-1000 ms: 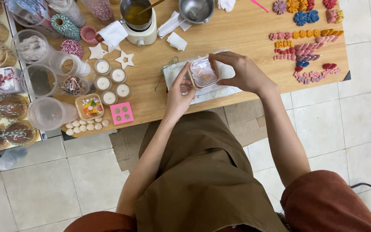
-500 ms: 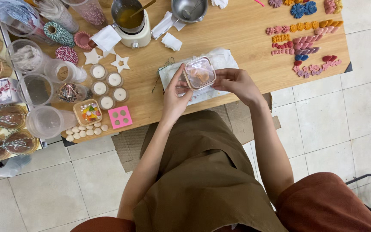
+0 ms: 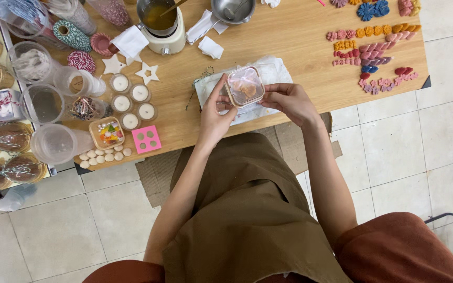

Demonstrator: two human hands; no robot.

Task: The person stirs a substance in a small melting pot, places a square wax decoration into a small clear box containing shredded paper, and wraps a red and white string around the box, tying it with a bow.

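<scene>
The small clear box (image 3: pixel 244 86) sits between both hands just above the white cloth (image 3: pixel 273 73) on the counter (image 3: pixel 289 36); the left hand (image 3: pixel 213 115) and right hand (image 3: pixel 289 102) each close a grip on opposite edges, which keeps it level, with candles (image 3: pixel 132 99) well apart.

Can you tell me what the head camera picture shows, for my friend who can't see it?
A person's left hand and right hand hold a small clear square box with something pink and orange inside, above a wooden table. On the table are small white candles, a pink mould, a pot of melted wax and rows of colourful little wax shapes.
</scene>
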